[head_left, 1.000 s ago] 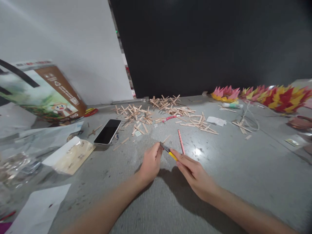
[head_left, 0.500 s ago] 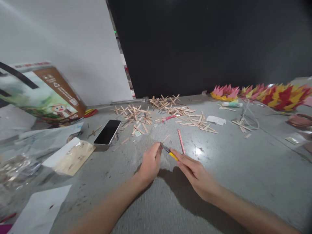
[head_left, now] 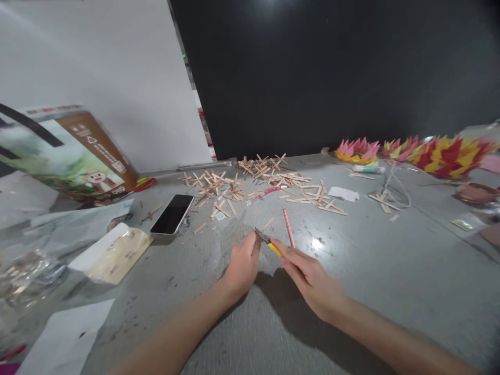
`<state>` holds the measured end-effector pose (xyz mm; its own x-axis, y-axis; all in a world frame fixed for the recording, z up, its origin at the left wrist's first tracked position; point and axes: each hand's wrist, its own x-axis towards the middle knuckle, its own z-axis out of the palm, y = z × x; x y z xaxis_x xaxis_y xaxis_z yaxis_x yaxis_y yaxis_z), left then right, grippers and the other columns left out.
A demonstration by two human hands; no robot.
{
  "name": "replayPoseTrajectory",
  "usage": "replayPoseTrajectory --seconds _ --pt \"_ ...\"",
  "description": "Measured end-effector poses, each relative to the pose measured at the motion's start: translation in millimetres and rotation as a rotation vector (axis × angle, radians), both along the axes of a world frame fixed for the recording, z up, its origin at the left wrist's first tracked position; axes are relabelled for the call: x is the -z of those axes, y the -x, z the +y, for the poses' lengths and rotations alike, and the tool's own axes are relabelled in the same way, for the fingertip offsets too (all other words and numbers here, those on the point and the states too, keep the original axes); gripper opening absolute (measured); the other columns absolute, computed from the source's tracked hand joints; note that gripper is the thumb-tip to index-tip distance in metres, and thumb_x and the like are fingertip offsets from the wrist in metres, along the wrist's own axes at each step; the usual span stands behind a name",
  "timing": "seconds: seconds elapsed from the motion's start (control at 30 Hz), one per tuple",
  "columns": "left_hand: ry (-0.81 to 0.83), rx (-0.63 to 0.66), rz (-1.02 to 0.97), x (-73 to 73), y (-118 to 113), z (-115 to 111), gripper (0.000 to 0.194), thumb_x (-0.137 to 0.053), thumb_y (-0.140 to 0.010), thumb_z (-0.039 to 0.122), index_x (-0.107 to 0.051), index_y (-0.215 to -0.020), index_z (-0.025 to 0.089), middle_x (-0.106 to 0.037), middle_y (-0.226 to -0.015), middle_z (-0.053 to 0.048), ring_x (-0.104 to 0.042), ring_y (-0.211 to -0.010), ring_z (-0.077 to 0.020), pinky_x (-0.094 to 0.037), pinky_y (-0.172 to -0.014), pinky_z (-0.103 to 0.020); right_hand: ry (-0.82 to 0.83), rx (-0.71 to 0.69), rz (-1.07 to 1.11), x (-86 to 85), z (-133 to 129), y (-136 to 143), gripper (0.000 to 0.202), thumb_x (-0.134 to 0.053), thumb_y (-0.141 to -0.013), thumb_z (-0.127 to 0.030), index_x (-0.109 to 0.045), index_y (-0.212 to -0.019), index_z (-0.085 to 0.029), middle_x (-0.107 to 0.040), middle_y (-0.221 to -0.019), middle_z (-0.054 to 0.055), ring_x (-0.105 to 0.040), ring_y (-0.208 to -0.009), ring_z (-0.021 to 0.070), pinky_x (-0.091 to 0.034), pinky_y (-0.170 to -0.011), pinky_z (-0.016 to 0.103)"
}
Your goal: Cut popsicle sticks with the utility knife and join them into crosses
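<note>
Both hands nearly meet, fingers pinched, forearms angled inward.

Stick heap across the table, beyond my hands.
My left hand holds a stick, my right hand a knife; a rod lies just beyond the right. Left of the heap is a phone, then a packet nearer me, a sheet nearer still, and a bag at the far left. Right of the heap are a paper scrap and a cord, with paper flowers behind, before the board.
</note>
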<state>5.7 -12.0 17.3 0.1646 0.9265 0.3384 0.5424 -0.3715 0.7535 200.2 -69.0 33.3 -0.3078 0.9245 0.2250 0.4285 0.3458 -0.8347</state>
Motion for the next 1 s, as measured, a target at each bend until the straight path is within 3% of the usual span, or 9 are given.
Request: replayPoseTrajectory --seconds 0.17,0.47,1.0 --pt "0.029 -0.024 -0.022 0.5 1.9 3.0 0.033 -0.036 -0.108 0.035 -0.047 -0.080 0.022 -0.049 -0.067 0.004 -0.047 -0.062 -0.0141 -0.035 -0.061 -0.025 0.018 0.011 0.013 -0.6 -1.1 1.7 0.047 -0.040 -0.111 -0.037 -0.044 -0.158 -0.038 -0.066 -0.142 0.006 -0.067 -0.123 0.0212 -0.055 -0.106 0.039" --pt "-0.018 -0.016 -0.036 0.3 5.3 5.4 0.036 -0.035 -0.109 0.040 -0.054 -0.086 0.021 -0.053 -0.070 0.002 -0.052 -0.064 -0.0151 -0.038 -0.064 -0.026 -0.012 -0.008 -0.002 0.3 0.1 -1.6 0.048 -0.040 -0.111 -0.034 -0.043 -0.159 -0.037 -0.058 -0.153 0.005 -0.059 -0.138 0.0232 -0.050 -0.115 0.045" --pt "-0.104 0.015 0.005 -2.5 6.4 2.8 0.032 -0.037 -0.107 0.031 -0.042 -0.077 0.023 -0.044 -0.065 0.004 -0.043 -0.060 -0.0141 -0.033 -0.061 -0.027 0.065 -0.020 0.084 -1.2 -2.5 0.4 0.045 -0.040 -0.112 -0.036 -0.048 -0.156 -0.035 -0.056 -0.156 0.004 -0.054 -0.142 0.0227 -0.044 -0.121 0.048"
